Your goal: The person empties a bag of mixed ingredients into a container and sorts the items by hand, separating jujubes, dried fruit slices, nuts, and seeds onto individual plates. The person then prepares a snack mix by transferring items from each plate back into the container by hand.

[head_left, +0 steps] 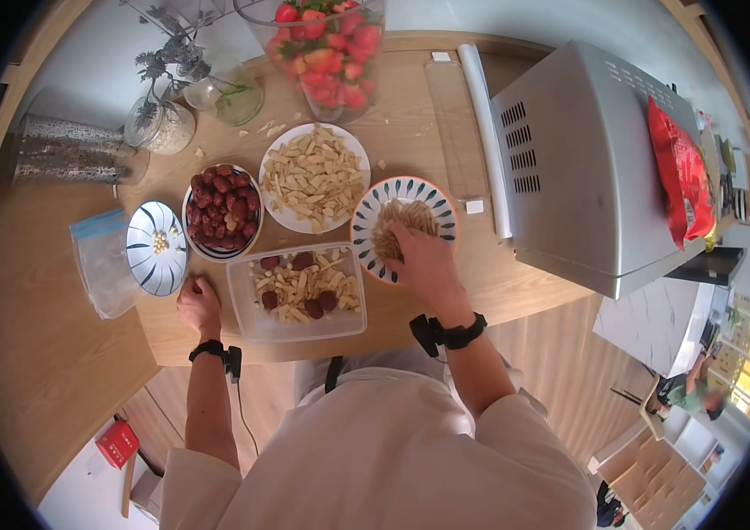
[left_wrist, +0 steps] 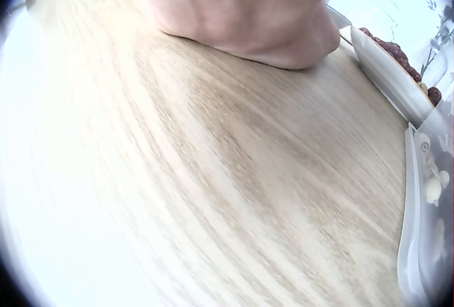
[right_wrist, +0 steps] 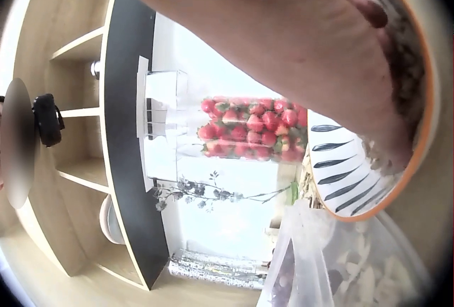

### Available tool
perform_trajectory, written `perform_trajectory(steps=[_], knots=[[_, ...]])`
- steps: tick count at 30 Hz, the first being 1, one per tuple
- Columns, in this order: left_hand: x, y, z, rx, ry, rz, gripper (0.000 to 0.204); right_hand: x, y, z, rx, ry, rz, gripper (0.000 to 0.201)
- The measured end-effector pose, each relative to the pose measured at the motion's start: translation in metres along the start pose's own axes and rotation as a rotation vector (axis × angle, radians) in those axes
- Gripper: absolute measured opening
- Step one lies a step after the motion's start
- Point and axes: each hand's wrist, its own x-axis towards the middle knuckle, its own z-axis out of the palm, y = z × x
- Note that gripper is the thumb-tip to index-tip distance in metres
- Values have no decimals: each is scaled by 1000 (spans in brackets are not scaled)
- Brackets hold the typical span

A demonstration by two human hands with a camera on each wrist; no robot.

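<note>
My right hand reaches into a bowl with an orange rim and dark petal marks. Its fingers curl down among pale brown pieces, fingertips partly hidden; the right wrist view shows the hand inside the rim. My left hand rests loosely curled on the tabletop, holding nothing, just below a small striped plate with a few pale bits. In the left wrist view the left hand lies on the wood. Between the hands stands a clear plastic container with pale strips and several dark red dates.
Behind the container are a bowl of red dates and a white plate of pale slices. Farther back stand a clear tub of strawberries and glass vases. A silver appliance is at right, plastic bags at left.
</note>
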Motion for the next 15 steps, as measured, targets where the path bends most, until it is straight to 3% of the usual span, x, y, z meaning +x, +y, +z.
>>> perform_trajectory(steps=[4, 15], knots=[[0, 0, 1, 12, 8, -6, 30, 0, -1, -2, -8, 3, -1, 31], [-1, 2, -1, 30, 20, -24, 31, 0, 5, 7, -30, 50, -61, 14]])
